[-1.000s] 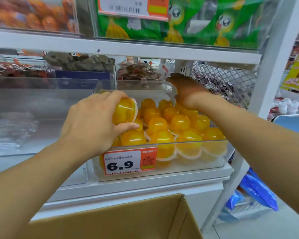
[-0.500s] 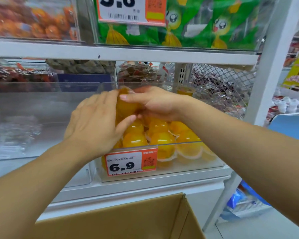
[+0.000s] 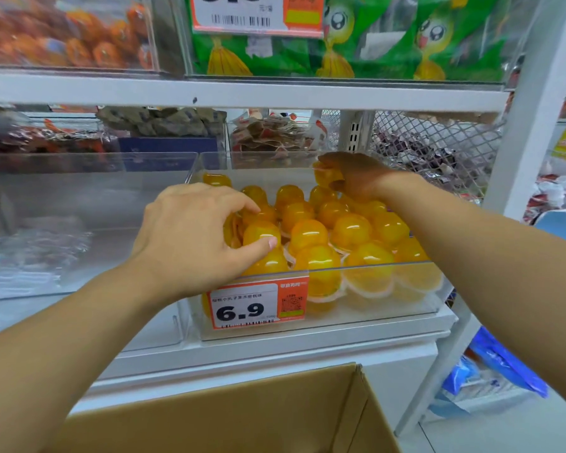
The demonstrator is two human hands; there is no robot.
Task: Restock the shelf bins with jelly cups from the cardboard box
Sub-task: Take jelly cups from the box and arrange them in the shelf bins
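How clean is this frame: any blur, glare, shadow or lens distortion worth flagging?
Head view: the right hand, gripping a jelly cup at the back of the bin, sits in shade; bright glints on the front cups; the top-left orange snacks are soft; the shelf post leans from wide-angle distortion.

Under your left hand (image 3: 193, 237) the clear shelf bin (image 3: 389, 308) is heaped with glossy orange-yellow jelly cups (image 3: 350, 232), domes up, white rims showing low at the front wall. Your thumb and fingers curl over the cups at the bin's near left corner, touching them. At the far end, your right hand (image 3: 356, 178) pinches one jelly cup (image 3: 327, 176), tilted, above the back row. Below both your forearms, the brown cardboard box (image 3: 242, 416) stands open, its inside hidden.
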